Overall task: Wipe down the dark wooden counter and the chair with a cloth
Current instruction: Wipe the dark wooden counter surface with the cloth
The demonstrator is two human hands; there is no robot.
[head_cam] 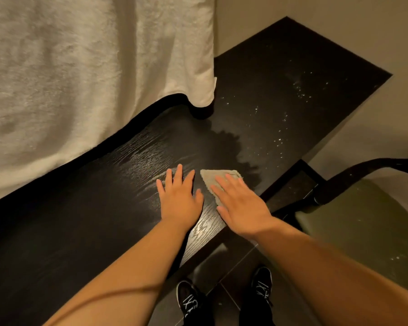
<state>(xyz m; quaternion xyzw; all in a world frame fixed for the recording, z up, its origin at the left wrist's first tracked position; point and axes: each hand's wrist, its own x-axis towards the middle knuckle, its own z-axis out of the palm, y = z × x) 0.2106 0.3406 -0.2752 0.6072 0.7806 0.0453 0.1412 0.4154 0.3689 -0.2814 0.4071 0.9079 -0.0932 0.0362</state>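
The dark wooden counter (104, 189) runs from lower left to upper right, with a wavy back edge. A small grey-beige cloth (213, 176) lies on it near the front edge. My right hand (240, 203) presses flat on the cloth with straight fingers, covering its near half. My left hand (178, 197) rests flat on the bare wood just left of the cloth, fingers spread. A wet sheen shows around my hands; white specks and droplets dot the counter's far right part (292, 95). The chair (363, 220), dark-framed with an olive seat, stands at the right.
A large cream towel (80, 67) hangs over the counter's back edge at upper left. A beige wall (339, 20) borders the counter's far end. My black shoes (191, 300) stand on dark floor tiles below the counter's front edge.
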